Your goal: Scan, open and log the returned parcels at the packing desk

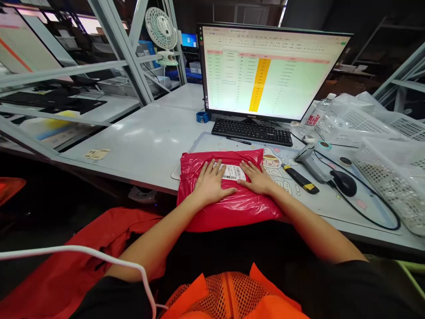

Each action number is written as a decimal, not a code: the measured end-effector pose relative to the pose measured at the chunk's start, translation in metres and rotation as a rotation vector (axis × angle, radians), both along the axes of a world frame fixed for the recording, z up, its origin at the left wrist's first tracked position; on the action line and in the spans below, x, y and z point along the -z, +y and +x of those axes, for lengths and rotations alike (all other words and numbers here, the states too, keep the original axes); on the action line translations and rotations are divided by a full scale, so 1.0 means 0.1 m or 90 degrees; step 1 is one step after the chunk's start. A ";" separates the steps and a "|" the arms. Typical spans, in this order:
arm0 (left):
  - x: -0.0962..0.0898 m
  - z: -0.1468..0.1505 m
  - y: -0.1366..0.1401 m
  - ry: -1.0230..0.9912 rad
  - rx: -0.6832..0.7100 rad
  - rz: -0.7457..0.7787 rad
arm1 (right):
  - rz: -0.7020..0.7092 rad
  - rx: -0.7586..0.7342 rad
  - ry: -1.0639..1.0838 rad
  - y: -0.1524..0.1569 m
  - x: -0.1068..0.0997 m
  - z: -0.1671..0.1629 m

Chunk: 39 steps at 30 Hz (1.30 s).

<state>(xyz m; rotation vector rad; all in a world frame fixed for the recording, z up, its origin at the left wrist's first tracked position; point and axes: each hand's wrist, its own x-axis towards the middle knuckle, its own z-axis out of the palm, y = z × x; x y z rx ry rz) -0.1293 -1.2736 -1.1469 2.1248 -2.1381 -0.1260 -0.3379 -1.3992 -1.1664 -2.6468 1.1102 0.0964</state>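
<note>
Red parcel (239, 204), near side overhanging the tabletop (142, 137), long axis left-right, lies directly under left hand (211, 182) and right hand (258, 179), both flat, fingers loosely spread, about equally near, white label (233, 172) between them, keyboard (252, 131) beyond.

Between the fingers (215, 170), the shipping label (234, 172) on the red parcel (232, 204) bears a barcode and unreadable print. Beyond them, the monitor's (274, 73) spreadsheet (245, 88) and bottle's label (312, 120) are illegible.
</note>
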 end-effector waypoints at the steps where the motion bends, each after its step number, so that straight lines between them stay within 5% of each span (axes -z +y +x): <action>1: -0.01 -0.01 0.00 -0.004 -0.002 0.000 | 0.022 -0.010 -0.024 -0.01 -0.03 -0.02; 5: 0.01 -0.01 0.00 -0.013 -0.001 -0.013 | 0.030 0.006 -0.228 -0.18 -0.29 -0.38; 8: 0.05 0.02 -0.01 -0.026 0.002 -0.033 | -0.133 0.198 -0.325 -0.40 -0.56 -0.94; 11: 0.10 0.04 -0.03 -0.037 0.007 -0.059 | -0.271 0.459 -0.191 -0.58 -0.74 -1.50; 14: 0.10 0.05 -0.03 -0.030 0.017 -0.083 | -0.228 0.569 -0.039 -0.68 -0.71 -1.78; 20: 0.02 0.03 0.00 0.000 0.036 -0.068 | -0.155 0.590 0.020 -0.76 -0.43 -1.65; 25: -0.19 -0.03 -0.07 -0.055 0.091 -0.011 | -0.144 0.605 0.024 -0.79 -0.48 -1.54; 30: -0.34 -0.21 -0.26 -0.061 0.172 0.051 | -0.132 0.568 -0.013 -0.74 -0.83 -1.55; 39: -0.06 -0.36 -0.37 -0.030 0.191 0.107 | 0.107 0.290 -0.163 -0.19 -1.74 -1.42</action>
